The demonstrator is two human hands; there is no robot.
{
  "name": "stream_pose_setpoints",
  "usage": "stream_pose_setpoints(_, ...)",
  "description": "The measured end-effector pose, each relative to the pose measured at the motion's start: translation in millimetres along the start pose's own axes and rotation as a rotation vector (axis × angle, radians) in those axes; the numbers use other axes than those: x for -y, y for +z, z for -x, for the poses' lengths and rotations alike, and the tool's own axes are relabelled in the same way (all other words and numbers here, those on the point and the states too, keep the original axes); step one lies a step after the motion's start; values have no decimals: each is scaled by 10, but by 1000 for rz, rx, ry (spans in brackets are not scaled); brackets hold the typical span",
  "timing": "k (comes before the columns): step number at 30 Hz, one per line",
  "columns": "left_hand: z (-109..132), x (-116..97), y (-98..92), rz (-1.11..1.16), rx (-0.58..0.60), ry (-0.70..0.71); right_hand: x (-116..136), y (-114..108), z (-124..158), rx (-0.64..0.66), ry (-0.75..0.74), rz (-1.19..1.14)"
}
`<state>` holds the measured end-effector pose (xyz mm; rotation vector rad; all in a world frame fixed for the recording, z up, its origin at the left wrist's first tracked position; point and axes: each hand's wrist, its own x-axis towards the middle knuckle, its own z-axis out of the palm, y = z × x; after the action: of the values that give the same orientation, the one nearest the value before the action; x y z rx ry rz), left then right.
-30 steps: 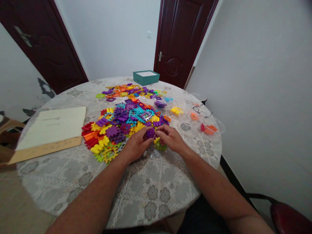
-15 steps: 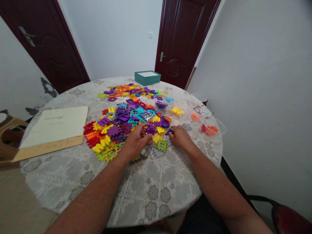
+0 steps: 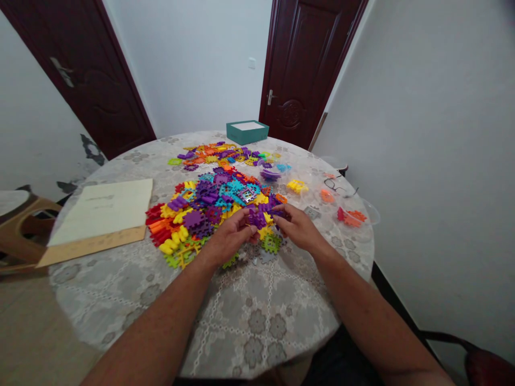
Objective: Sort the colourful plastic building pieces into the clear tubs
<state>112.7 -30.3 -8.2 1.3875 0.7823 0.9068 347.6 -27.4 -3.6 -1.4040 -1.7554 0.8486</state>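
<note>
My left hand (image 3: 233,236) is closed on a purple toy piece (image 3: 256,217) at the front right of a large heap of colourful interlocking pieces (image 3: 193,219). Close on its right, my right hand (image 3: 295,226) has its thumb and fingertips pinched at a small dark purple piece (image 3: 276,213), whose outline is partly hidden. Below and between the hands lies a green square piece (image 3: 271,243), with grey pieces beside it. Yellow pieces show just behind the held ones.
A second heap (image 3: 213,155) lies farther back, before a teal box (image 3: 247,132). Clear containers with yellow pieces (image 3: 296,186) and orange pieces (image 3: 354,217) stand right, near eyeglasses (image 3: 340,187). A paper sheet (image 3: 102,206) lies left on the patterned tablecloth (image 3: 257,321).
My right hand has lifted from the tabletop pieces and come closer to my left hand, bringing the dark purple piece near the held purple one. The view has shifted slightly.
</note>
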Motion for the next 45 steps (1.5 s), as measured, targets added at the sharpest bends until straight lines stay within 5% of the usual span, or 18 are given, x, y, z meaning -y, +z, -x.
stream_pose_setpoints(5,6,5,5,59,48,-14,134,183,20,164,78,-282)
stream_pose_setpoints(17,-12,98,-91,-68,40,-21,85,269,88,228,25,-409)
stream_pose_setpoints(27,33,92,-17,-214,88,55,65,252,88,145,-51,-101)
stream_pose_setpoints(31,47,48,0,-361,-101,133,120,89,-16,64,-23,-62)
stream_pose_setpoints(37,46,61,-47,-695,-358,332,482,-379,-682,-161,-117,501)
stream_pose_setpoints(41,31,130,-59,-829,-398,490,539,-477,-1435,-263,4,881)
stream_pose_setpoints(45,20,196,-49,-892,-369,546,404,-417,-1970,-250,121,1024)
